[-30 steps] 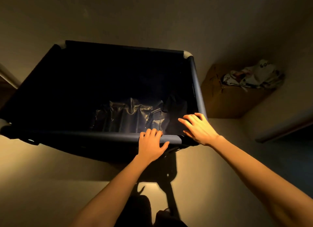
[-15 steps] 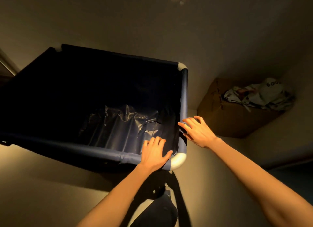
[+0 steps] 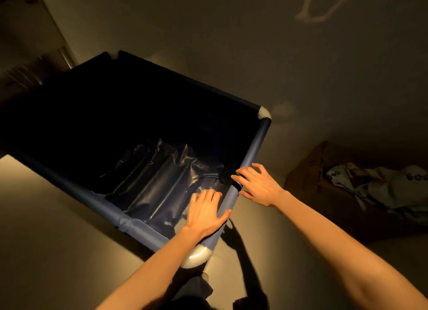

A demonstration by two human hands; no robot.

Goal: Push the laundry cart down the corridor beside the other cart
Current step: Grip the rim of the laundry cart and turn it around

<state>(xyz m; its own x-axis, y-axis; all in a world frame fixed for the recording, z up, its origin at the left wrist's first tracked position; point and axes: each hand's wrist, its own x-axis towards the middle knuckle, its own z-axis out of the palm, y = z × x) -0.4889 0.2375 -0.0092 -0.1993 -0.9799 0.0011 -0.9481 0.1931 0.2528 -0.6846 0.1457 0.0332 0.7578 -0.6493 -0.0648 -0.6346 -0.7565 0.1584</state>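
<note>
The laundry cart (image 3: 148,231) is a deep dark-blue fabric bin with white corner joints, lying skewed across the left and centre of the head view. A shiny black liner (image 3: 157,175) lies crumpled on its bottom. My left hand (image 3: 205,213) is laid over the near right corner, fingers inside the rim and thumb over the outer side. My right hand (image 3: 257,184) is on the right side rail, its spread fingertips hooked over the rim. No second cart can be made out in the dark.
A cardboard box (image 3: 308,177) stands on the floor right of the cart, holding a crumpled printed bag or cloth (image 3: 379,184). A grey door or panel (image 3: 34,43) rises at the upper left. The floor is dim, with a pale mark (image 3: 324,6) far ahead.
The cart has swung round, its near right corner coming toward me and its far end going left. Both hands stayed on the rim, the left sliding onto the corner.
</note>
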